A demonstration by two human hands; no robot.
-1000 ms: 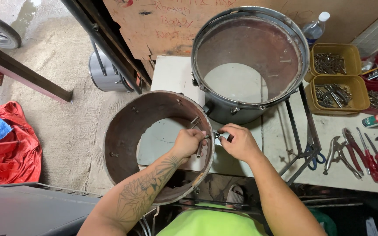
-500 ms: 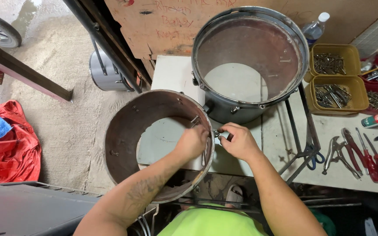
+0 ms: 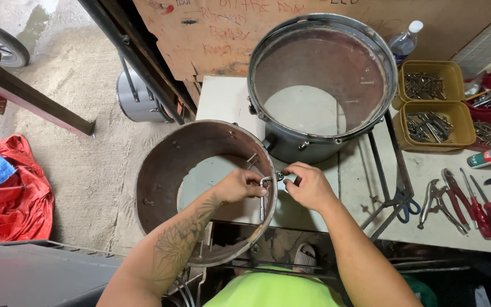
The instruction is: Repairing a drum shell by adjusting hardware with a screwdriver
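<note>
Here we fasten hardware at the rim of the brown drum shell (image 3: 160, 170), at the table's edge.
Left hand (image 3: 240, 185) grips a small metal key (image 3: 263, 196) inside; right hand (image 3: 308, 185) pinches the outer fitting (image 3: 280, 176) (next, we judge, steady turning while holding it).

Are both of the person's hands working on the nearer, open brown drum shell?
Yes: the left hand reaches inside the brown drum shell rim, and the right hand pinches a small metal fitting outside it.

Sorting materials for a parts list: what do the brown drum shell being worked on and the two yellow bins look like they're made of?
Brown drum shell: probably wood or laminate, its inside matte, stained and scuffed brown; the look leaves it open. Yellow bins: plastic by the look, with smooth moulded walls and rounded corners, somewhat grimy.
</note>
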